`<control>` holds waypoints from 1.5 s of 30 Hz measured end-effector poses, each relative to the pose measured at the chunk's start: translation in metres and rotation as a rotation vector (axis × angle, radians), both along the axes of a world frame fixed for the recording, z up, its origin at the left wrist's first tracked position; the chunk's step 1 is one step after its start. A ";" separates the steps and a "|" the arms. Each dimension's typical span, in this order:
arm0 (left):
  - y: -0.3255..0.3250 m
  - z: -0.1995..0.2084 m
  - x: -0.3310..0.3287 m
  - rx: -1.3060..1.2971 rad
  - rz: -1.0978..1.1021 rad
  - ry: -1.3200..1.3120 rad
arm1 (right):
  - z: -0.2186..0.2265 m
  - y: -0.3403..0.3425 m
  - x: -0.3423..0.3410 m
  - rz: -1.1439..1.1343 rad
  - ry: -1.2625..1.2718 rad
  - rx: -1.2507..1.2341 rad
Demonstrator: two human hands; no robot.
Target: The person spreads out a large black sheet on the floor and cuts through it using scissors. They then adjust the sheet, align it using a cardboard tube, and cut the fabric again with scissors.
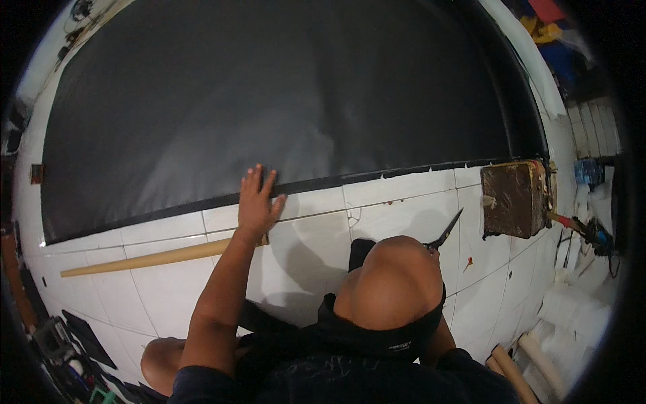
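Note:
A large black sheet (282, 94), smooth like vinyl or leatherette, lies spread over the white tiled floor. My left hand (257, 205) rests on its near edge, fingers stretched out and spread, with nothing held. Dark scissors (445, 232) point up and to the right from beside my raised knee, apart from the sheet. Only a bit of my right hand (435, 253) shows at their handle end, closed on them; the knee hides the rest.
A long cardboard tube (148, 258) lies at left, passing under my forearm. A worn brown box-like block (515, 198) stands by the sheet's near right corner, with a red-handled tool (564, 220) beside it. More rolls (542, 363) lie at lower right. Small scraps dot the tiles.

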State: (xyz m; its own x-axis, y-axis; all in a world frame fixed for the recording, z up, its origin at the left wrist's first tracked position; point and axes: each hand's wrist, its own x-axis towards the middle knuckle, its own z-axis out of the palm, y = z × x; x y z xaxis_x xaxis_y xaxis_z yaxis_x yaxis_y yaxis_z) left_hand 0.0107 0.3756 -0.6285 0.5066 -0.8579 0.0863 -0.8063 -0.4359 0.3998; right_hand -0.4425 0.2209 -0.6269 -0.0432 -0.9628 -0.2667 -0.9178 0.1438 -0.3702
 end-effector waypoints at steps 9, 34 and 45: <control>-0.025 -0.019 -0.025 0.130 -0.016 0.017 | -0.017 -0.030 -0.027 -0.257 0.007 0.147; -0.107 -0.016 -0.068 -0.046 -0.124 0.140 | 0.040 0.032 0.140 0.304 -0.857 0.845; -0.110 -0.011 -0.078 -0.125 -0.085 0.198 | -0.008 0.034 0.170 0.329 -0.574 0.834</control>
State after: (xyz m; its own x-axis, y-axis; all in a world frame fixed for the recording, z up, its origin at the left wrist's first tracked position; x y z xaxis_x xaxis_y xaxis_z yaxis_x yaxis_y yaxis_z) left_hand -0.0677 0.2655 -0.6394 0.4507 -0.8870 0.1006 -0.7386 -0.3072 0.6001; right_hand -0.2726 0.2545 -0.6349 0.5272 -0.4077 -0.7455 -0.6771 0.3285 -0.6585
